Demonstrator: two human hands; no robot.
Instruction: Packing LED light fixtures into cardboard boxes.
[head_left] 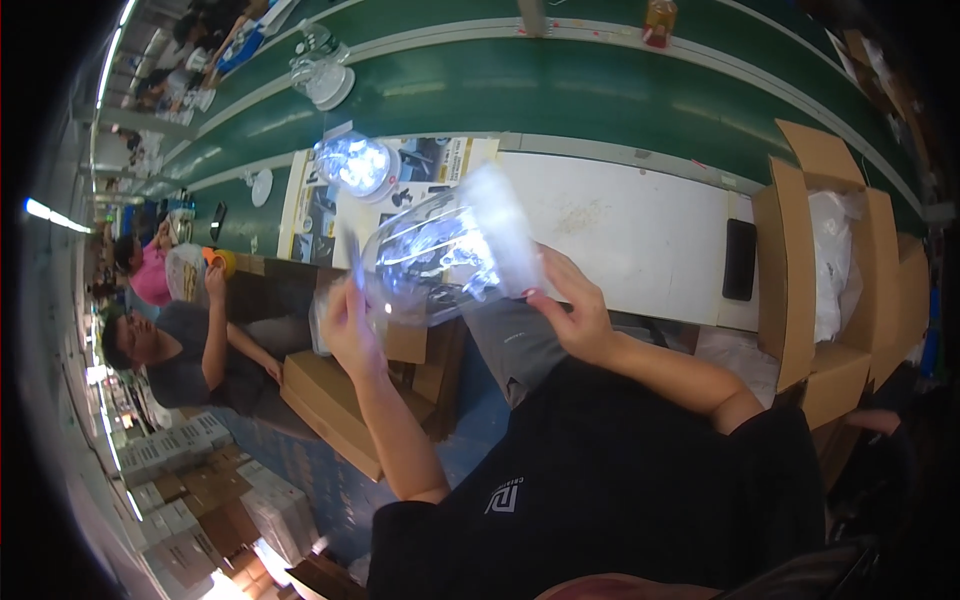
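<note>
A clear, dome-shaped lamp (pixel 425 255) with a white round base is tilted in front of me, lit bluish white inside and blurred by motion. My right hand (pixel 580 308) grips the edge of its base, thumb underneath. At the clear end of the lamp is my left hand (pixel 350 325), its fingers closed; a thin, smeared bluish strip shows by them, and I cannot make out what they hold. A second lit lamp (pixel 355 165) with a white base stands beyond, on a printed sheet (pixel 315 205) along the bench.
A white work surface (pixel 620 230) carries a black phone-like slab (pixel 739 260). To the right stands an open cardboard box (pixel 785 240) with white wrapping inside. Further clear lamps (pixel 325 80) stand on the green conveyor (pixel 440 95). A co-worker (pixel 185 350) sits at left beside another carton (pixel 335 405).
</note>
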